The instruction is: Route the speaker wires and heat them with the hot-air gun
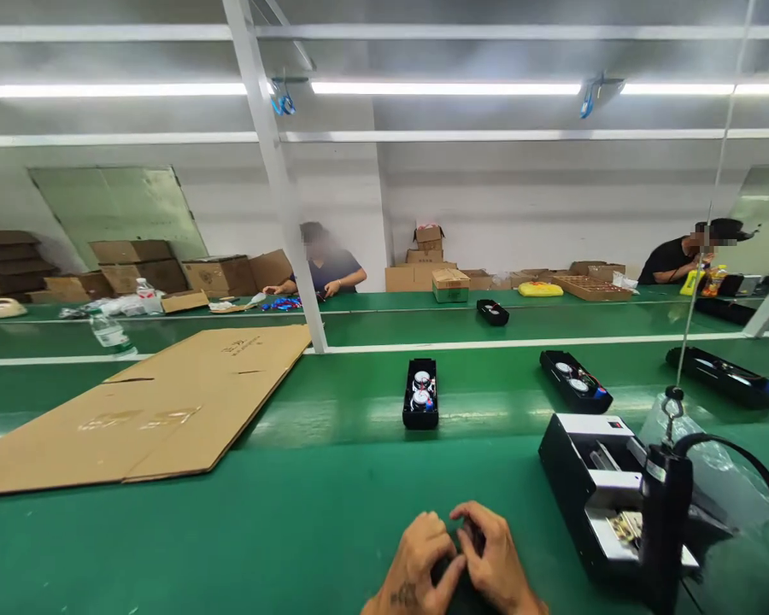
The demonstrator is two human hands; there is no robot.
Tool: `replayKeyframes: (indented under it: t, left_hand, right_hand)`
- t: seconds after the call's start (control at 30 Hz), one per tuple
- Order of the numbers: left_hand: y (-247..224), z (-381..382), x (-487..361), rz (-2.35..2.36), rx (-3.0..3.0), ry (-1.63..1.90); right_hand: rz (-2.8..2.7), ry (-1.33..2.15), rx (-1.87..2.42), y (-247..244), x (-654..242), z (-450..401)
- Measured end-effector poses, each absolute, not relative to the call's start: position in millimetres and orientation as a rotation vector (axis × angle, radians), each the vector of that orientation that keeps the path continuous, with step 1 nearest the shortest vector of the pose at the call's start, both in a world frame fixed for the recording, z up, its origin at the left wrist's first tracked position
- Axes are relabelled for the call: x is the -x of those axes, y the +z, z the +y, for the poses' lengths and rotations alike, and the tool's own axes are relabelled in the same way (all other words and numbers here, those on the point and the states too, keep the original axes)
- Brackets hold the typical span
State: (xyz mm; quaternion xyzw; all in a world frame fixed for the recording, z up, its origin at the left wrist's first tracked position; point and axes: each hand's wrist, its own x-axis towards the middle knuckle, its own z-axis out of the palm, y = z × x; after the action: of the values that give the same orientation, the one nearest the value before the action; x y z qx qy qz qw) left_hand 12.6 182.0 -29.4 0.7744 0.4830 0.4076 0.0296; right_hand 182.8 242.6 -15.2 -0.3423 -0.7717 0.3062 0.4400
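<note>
Green worktop [243, 547] fills my view. Left hand [421, 559] and right hand [495, 559] curl close together around a dark thing [466, 595] at the near edge; I can't tell whether they pinch it. I'd guess fine handwork, needing a steady hold next.

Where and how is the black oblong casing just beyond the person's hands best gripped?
Likely by the long outer walls of the black oblong casing, coming from above: it lies open side up, narrow across, with two round white parts exposed inside.
</note>
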Motion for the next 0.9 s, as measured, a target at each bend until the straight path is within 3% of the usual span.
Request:
replayKeyframes:
  t: [0.3,0.7,0.9]
  left_hand:
    - [-4.4,177.8,-17.1,1.444,-2.346,1.227]
    - [2.7,177.9,-19.1,1.422,-2.285,1.242]
    - [2.4,179.5,-18.6,1.393,-2.273,1.244]
  right_hand:
    - [-1.866,0.884,0.925,-6.8,-186.5,239.4]
    - [-1.669,1.248,0.862,-1.9,-190.5,242.6]
    - [-1.660,1.259,0.889,0.1,-189.8,244.8]
